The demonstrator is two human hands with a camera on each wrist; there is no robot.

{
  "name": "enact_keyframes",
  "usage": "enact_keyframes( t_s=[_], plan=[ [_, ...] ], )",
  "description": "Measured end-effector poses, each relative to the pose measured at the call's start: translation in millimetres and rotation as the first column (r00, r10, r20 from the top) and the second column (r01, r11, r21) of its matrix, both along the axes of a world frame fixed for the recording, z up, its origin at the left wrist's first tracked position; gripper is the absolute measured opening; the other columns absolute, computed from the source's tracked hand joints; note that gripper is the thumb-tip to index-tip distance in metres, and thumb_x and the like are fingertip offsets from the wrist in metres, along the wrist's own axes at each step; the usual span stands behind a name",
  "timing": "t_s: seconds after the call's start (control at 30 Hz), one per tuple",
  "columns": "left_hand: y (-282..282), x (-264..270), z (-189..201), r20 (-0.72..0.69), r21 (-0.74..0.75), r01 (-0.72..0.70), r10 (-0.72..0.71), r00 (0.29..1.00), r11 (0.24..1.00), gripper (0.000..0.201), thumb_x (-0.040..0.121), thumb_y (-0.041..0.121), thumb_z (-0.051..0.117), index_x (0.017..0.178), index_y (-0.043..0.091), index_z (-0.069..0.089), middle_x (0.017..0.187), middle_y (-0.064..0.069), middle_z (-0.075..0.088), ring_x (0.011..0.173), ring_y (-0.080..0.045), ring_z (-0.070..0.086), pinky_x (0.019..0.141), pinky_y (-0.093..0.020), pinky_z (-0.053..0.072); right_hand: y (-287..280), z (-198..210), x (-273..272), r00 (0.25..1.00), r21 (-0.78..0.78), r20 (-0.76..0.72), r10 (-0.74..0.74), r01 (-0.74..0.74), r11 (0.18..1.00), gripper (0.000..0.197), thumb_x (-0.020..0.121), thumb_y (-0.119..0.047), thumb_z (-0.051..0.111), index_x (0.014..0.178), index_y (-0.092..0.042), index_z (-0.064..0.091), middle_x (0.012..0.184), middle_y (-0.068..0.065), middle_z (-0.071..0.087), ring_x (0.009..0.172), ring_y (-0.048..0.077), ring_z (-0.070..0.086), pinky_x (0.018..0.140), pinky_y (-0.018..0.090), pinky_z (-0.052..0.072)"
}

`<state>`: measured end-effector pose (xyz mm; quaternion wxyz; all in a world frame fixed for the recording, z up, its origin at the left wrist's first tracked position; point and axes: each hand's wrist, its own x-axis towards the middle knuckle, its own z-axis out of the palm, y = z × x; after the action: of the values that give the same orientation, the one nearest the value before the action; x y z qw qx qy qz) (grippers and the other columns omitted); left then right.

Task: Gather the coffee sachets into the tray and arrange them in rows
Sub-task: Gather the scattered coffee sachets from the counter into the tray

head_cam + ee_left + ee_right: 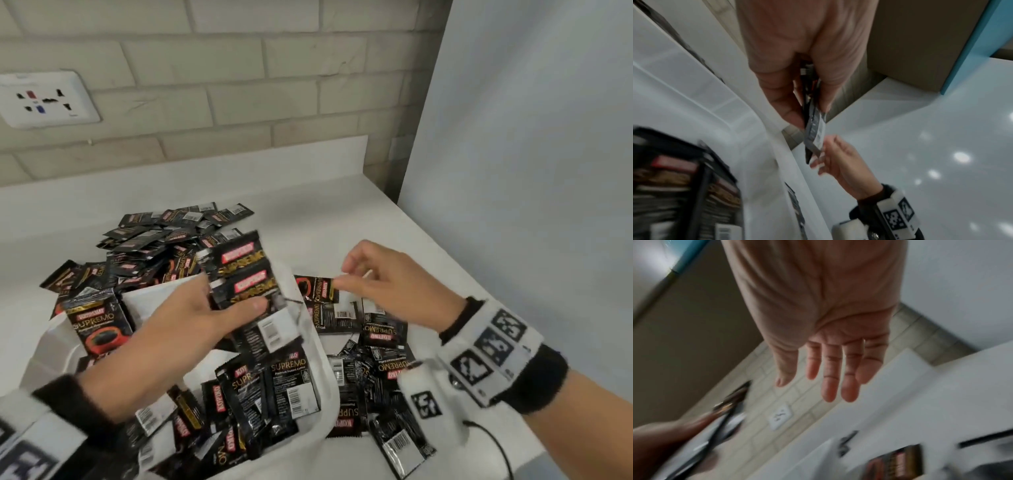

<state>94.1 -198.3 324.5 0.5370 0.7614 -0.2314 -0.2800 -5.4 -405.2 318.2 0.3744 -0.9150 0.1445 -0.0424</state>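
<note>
The left hand (191,315) is reaching forward over the white tray (325,370), pinching a small stack of sachets (246,274) between thumb and fingers. The right hand (387,284) is hovering over the counter (342,212) just beside it, fingers loosely spread and holding nothing. More loose sachets (373,346) are lying under it, outside the tray.

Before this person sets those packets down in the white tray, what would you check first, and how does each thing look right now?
1. Left hand grips the held sachets firmly: ok, thumb over them, fingers behind.
2. Right hand is free to help: ok, fingers relaxed, holding nothing.
3. Tray sits under the left hand: ok.
4. Sachets in the tray lie in rows: not ok, they are jumbled.
5. Loose sachets right of the tray are gathered: not ok.
6. Number of sachets in the grip: cannot tell.
</note>
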Motion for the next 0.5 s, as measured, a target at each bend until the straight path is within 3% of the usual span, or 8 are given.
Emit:
enact_keyframes(
  t_s=[0.07, 0.17, 0.2, 0.3, 0.33, 0.4, 0.43, 0.5],
  plan=[
    [20, 9, -1, 0.018, 0.06, -0.05, 0.049, 0.999, 0.997, 0.02, 0.073, 0.02, 0.068, 0.091, 0.021, 0.06, 0.071, 0.005, 0.074, 0.051, -0.004, 0.065, 0.06, -0.026, 0.047, -28, -13, -1, 0.978, -0.168, -0.21, 0.005, -0.041, 0.985, 0.028, 0.084, -0.045, 0.058, 0.104, -0.028, 0.049, 0.102, -0.011, 0.054, 0.086, 0.001, 0.054, 0.069, 0.009, 0.041],
    [43, 15, -3, 0.059, 0.138, -0.125, 0.118, 0.991, 0.983, 0.041, 0.054, 0.03, 0.073, 0.093, 0.025, 0.062, 0.071, 0.014, 0.073, 0.062, -0.007, 0.067, 0.083, -0.045, 0.048, -48, -42, -2, 0.861, -0.231, -0.509, 0.016, -0.154, 0.961, 0.06, 0.078, -0.05, 0.063, 0.128, -0.026, 0.041, 0.124, -0.005, 0.044, 0.112, 0.014, 0.046, 0.097, 0.032, 0.04],
    [48, 14, -2, 0.056, 0.119, -0.155, 0.15, 0.987, 0.981, 0.046, 0.048, 0.035, 0.077, 0.091, 0.027, 0.063, 0.072, 0.017, 0.072, 0.063, -0.007, 0.069, 0.086, -0.047, 0.046, -49, -49, -3, 0.843, -0.231, -0.538, 0.011, -0.16, 0.96, 0.066, 0.077, -0.052, 0.065, 0.132, -0.026, 0.038, 0.129, -0.003, 0.04, 0.116, 0.016, 0.044, 0.101, 0.035, 0.038],
    [58, 4, 0, 0.059, 0.078, -0.185, 0.181, 0.982, 0.98, 0.07, 0.014, 0.07, 0.081, 0.077, 0.041, 0.069, 0.079, 0.019, 0.073, 0.064, -0.004, 0.069, 0.073, -0.036, 0.046, -48, -60, -2, 0.863, -0.219, -0.504, -0.02, -0.106, 0.97, 0.067, 0.076, -0.046, 0.068, 0.131, -0.026, 0.037, 0.132, 0.002, 0.036, 0.121, 0.019, 0.039, 0.103, 0.035, 0.035],
    [61, 2, -1, 0.049, 0.065, -0.187, 0.184, 0.982, 0.98, 0.064, 0.014, 0.07, 0.082, 0.072, 0.046, 0.069, 0.081, 0.019, 0.073, 0.065, -0.003, 0.069, 0.073, -0.036, 0.045, -48, -60, -2, 0.869, -0.199, -0.493, -0.031, -0.078, 0.977, 0.067, 0.075, -0.041, 0.071, 0.13, -0.026, 0.037, 0.131, 0.003, 0.037, 0.12, 0.019, 0.039, 0.102, 0.034, 0.036],
    [70, 8, -6, 0.032, 0.062, -0.23, 0.229, 0.973, 0.971, 0.04, 0.032, 0.047, 0.088, 0.068, 0.049, 0.069, 0.081, 0.018, 0.073, 0.066, 0.0, 0.068, 0.082, -0.041, 0.045, -48, -61, 0, 0.871, -0.159, -0.488, -0.05, -0.033, 0.987, 0.074, 0.071, -0.034, 0.076, 0.13, -0.026, 0.033, 0.127, 0.003, 0.038, 0.119, 0.02, 0.039, 0.101, 0.035, 0.037],
    [74, 11, -8, 0.024, 0.09, -0.234, 0.233, 0.972, 0.968, 0.04, 0.034, 0.042, 0.088, 0.07, 0.046, 0.07, 0.086, 0.014, 0.074, 0.067, -0.002, 0.068, 0.087, -0.044, 0.044, -48, -60, 1, 0.871, -0.155, -0.488, -0.057, -0.023, 0.988, 0.078, 0.068, -0.032, 0.078, 0.131, -0.026, 0.032, 0.126, 0.003, 0.039, 0.119, 0.02, 0.039, 0.1, 0.036, 0.037],
    [82, 17, -16, 0.032, 0.123, -0.228, 0.225, 0.974, 0.966, 0.059, 0.021, 0.046, 0.092, 0.075, 0.039, 0.071, 0.098, 0.004, 0.074, 0.071, -0.008, 0.067, 0.092, -0.045, 0.043, -49, -58, 4, 0.878, -0.174, -0.472, -0.082, -0.002, 0.985, 0.082, 0.064, -0.03, 0.081, 0.13, -0.024, 0.033, 0.124, 0.002, 0.042, 0.116, 0.019, 0.041, 0.098, 0.035, 0.038]
  ],
)
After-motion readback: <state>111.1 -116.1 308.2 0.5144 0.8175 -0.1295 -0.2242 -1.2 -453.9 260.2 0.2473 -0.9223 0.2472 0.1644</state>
